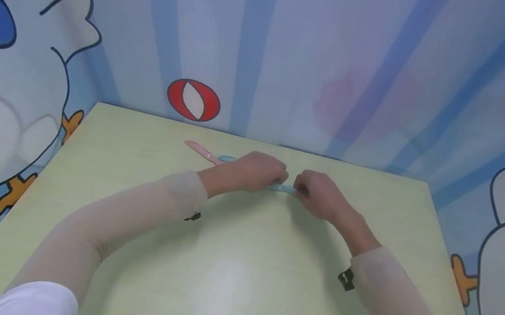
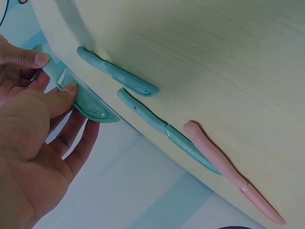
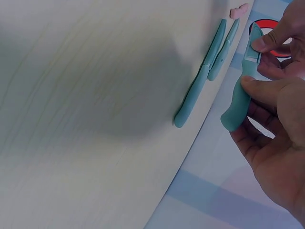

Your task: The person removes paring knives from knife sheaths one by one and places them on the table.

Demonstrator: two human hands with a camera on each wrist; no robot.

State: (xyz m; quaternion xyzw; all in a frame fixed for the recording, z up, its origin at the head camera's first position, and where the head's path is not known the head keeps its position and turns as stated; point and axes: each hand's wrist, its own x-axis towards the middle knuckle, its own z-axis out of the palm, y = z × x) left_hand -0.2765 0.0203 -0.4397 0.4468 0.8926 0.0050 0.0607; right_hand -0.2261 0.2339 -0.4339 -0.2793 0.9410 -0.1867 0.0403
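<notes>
Teal knife (image 3: 249, 66) spans the gap between my hands near the worktop's (image 1: 233, 267) far edge, its long axis running left to right; my left hand (image 1: 256, 172) pinches the blade end, my right hand (image 1: 319, 194) the handle.

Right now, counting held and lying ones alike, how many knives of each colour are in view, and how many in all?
Teal knives: 3 (a held teal knife, a first lying teal knife and a second lying teal knife)
Pink knives: 1 (a lying pink knife)
Total: 4
</notes>
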